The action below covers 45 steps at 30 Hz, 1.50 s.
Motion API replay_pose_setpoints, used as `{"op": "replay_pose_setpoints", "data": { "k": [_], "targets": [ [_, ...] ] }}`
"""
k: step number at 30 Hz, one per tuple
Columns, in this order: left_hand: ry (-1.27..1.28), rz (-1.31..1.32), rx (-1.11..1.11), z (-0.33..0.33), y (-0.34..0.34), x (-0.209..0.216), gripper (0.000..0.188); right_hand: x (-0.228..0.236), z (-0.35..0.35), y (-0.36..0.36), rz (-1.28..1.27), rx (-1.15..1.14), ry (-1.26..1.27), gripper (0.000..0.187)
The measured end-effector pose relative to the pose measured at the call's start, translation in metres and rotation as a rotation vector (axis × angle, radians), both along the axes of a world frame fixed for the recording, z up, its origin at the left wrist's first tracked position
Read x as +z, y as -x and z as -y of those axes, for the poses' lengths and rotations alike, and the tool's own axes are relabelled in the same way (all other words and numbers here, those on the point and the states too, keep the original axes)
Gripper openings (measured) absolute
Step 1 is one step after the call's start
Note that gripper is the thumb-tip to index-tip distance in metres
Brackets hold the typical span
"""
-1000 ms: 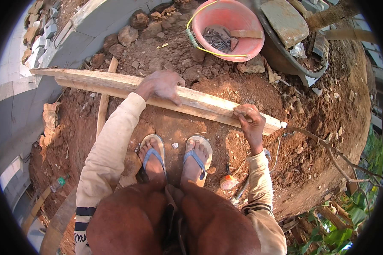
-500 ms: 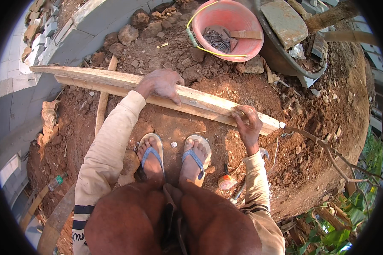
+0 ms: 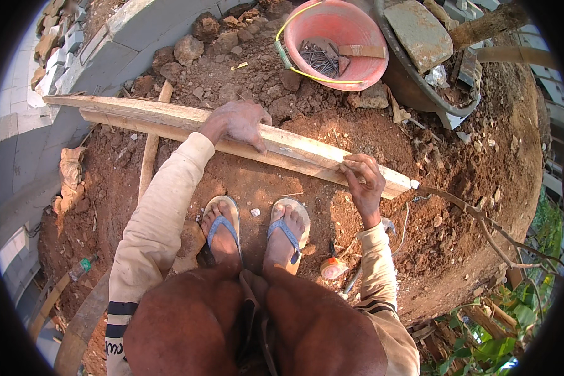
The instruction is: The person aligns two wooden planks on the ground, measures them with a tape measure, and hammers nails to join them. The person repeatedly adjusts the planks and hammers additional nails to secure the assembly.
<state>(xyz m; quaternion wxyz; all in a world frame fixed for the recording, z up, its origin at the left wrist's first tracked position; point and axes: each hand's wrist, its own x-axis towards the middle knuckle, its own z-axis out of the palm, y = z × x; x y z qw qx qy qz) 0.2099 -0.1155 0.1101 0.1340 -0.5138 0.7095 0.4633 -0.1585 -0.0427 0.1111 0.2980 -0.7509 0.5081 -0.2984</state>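
Note:
A long pale wooden beam (image 3: 150,111) lies slantwise in front of my feet, against a second wooden piece (image 3: 122,124) along its near side. My left hand (image 3: 239,125) is wrapped over the middle of the beam, thumb on the near side, fingers over the far one. Farther right, my right hand (image 3: 365,182) is pinched at the near edge of the wood, close to its right end. Whatever its fingertips hold, if anything, is too small to make out. Under the left part of the wood runs a thin wooden stick (image 3: 149,160).
A pink bucket (image 3: 299,31) with several nails (image 3: 319,61) stands beyond the wood, beside a dark basin (image 3: 407,88) bearing a stone slab (image 3: 420,34). An orange-and-white tape measure (image 3: 333,268) and a hammer (image 3: 388,226), partly under my right forearm, lie nearby. A branch (image 3: 476,213) extends right.

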Motion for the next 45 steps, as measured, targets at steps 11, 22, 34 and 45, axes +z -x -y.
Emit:
{"op": "replay_pose_setpoints", "data": {
  "k": [11,22,34,45],
  "targets": [
    [0.083,0.03,-0.031,-0.01,0.002,0.009,0.076,0.009,0.003,0.013,0.47,-0.185,-0.489,0.012],
    [0.233,0.068,-0.025,-0.039,0.004,0.019,0.074,0.032,-0.008,0.002,0.059,-0.078,-0.234,0.013],
    [0.292,0.036,-0.048,-0.044,0.003,0.014,0.074,0.024,-0.028,-0.004,-0.019,-0.102,-0.123,0.012],
    [0.378,0.019,-0.068,-0.05,0.007,0.018,0.081,0.025,-0.038,-0.01,0.023,-0.196,-0.115,0.015]
  ]
}}
